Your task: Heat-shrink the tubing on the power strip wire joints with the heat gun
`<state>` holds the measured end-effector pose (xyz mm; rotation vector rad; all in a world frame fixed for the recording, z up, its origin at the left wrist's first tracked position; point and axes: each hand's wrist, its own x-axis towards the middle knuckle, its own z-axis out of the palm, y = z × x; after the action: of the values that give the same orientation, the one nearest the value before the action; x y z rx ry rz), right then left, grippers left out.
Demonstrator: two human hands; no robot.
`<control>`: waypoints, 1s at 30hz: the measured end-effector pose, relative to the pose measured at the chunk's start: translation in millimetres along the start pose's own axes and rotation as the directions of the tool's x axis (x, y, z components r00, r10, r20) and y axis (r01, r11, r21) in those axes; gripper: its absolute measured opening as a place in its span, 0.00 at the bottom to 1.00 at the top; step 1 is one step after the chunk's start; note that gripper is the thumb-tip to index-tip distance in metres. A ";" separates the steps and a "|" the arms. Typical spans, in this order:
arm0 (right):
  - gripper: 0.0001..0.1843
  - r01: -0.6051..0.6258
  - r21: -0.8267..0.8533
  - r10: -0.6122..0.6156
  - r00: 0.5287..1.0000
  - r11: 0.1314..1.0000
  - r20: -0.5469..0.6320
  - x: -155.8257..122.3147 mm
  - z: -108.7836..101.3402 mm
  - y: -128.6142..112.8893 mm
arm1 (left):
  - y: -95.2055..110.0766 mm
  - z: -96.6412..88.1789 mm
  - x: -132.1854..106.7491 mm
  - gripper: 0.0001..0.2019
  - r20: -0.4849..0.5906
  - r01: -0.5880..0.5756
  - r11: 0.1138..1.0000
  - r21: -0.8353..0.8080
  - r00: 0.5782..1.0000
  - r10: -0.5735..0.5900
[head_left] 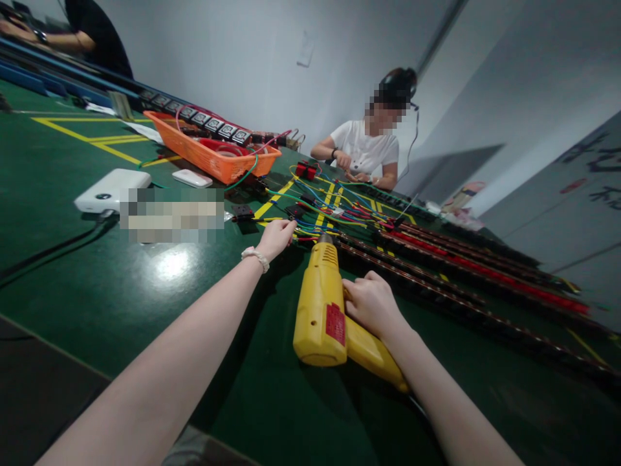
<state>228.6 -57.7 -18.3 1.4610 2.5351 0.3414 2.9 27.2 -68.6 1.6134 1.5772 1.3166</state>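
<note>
Nearest the viewer, the person's left forearm [160, 349] and right forearm [441, 382] extend over a green table [97, 310]. Long dark strips [427, 278] cross its right side. The yellow heat gun [315, 310] stands near centre, its nozzle pointing to the far side, at the near edge of the coloured wires [356, 223]; contact between them cannot be judged. The right hand [373, 301] is curled around the top of the handle, by the trigger. The left hand [276, 239], just left of the nozzle, has its fingers drawn together on the left end of the wires; which strands it pinches is hidden.

Hazards: if the gun is running, which is not visible, a swing of the nozzle to the left could burn the left fingers. Lingering too close could scorch insulation, including that of neighbouring wires lying crowded together; heat drifting right could reach the strips.

Containers: an orange basket [194, 154] occupies the far left. A row of square units [214, 124] lies across it or just behind, which is unclear. Within are a red rounded item [228, 149] and dark parts too jumbled to identify. A thin green wire [248, 173] hangs over the near wall; snagging it could pull contents out.
</note>
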 end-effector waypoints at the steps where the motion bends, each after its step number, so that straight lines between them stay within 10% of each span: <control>1: 0.14 0.004 -0.002 -0.004 1.000 1.000 0.000 1.3 -0.3 -1.2 | 0.2 -0.3 -0.1 0.24 0.000 -0.002 1.000 0.004 1.000 0.002; 30: 0.14 0.101 0.012 -0.100 0.994 0.995 -0.031 28.1 -10.5 -32.3 | -4.6 1.1 6.0 0.21 -0.041 0.000 1.000 0.014 0.999 0.001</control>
<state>185.2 -50.1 -19.3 1.3366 2.6281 0.3334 0.9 34.0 -71.4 1.6046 1.6132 1.3505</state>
